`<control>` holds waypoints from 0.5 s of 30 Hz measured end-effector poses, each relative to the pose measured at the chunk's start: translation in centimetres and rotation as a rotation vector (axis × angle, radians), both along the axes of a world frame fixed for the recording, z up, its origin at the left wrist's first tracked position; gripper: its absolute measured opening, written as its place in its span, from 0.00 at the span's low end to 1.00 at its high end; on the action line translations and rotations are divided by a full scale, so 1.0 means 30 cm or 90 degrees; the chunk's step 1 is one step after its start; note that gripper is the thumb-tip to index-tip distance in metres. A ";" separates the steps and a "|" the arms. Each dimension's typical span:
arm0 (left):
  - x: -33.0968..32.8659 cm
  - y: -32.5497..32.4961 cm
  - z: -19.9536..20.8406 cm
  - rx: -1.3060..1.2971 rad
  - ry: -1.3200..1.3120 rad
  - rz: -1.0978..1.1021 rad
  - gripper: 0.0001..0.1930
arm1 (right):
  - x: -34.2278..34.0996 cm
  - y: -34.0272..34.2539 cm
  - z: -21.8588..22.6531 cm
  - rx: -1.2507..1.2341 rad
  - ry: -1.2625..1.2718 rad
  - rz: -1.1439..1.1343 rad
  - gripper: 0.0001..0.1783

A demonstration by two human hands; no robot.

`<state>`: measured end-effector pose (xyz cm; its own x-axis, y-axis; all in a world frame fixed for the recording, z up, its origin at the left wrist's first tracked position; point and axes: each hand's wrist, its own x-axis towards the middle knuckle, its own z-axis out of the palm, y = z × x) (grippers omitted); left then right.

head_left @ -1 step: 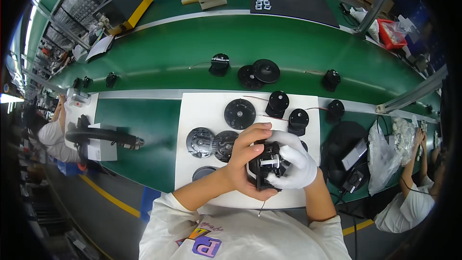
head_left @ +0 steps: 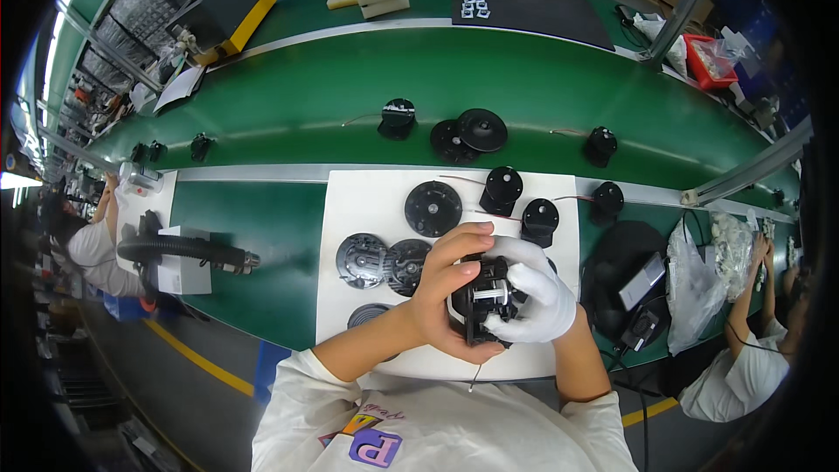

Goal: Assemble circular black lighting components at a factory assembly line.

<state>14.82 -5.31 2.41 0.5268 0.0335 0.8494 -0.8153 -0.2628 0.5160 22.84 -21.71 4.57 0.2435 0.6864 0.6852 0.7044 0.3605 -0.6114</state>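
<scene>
Close in front of my chest, both hands grip a black plastic housing [head_left: 480,297] with a white rod-shaped part inside it. My bare left hand [head_left: 441,293] wraps round its left side, thumb and fingers curled over it. On the other side, my right hand [head_left: 544,297], in a white glove, has its fingers closed against the housing; their tips are partly hidden. A thin wire [head_left: 475,378] hangs below. On the white mat [head_left: 350,197] lie black discs [head_left: 433,209], a ribbed round cover [head_left: 363,260] and black cylindrical units [head_left: 502,190] with thin wires.
More black units [head_left: 398,118] and discs [head_left: 482,129] stand on the green bench [head_left: 288,92]. A black flexible hose [head_left: 188,248] juts in at left. Plastic bags [head_left: 693,284] and a small black device [head_left: 641,329] lie at right. Co-workers sit on both sides.
</scene>
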 end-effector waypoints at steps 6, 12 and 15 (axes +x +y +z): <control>0.118 0.019 0.026 -0.008 0.030 -0.118 0.56 | 0.077 -0.044 0.042 -0.034 -0.031 -0.075 0.47; 0.497 0.201 -0.032 0.317 0.433 0.226 0.49 | 0.559 -0.243 -0.038 -0.010 0.198 -0.769 0.35; 0.644 0.146 -0.030 0.611 0.665 0.258 0.54 | 0.800 -0.393 -0.109 -0.424 0.187 -1.017 0.35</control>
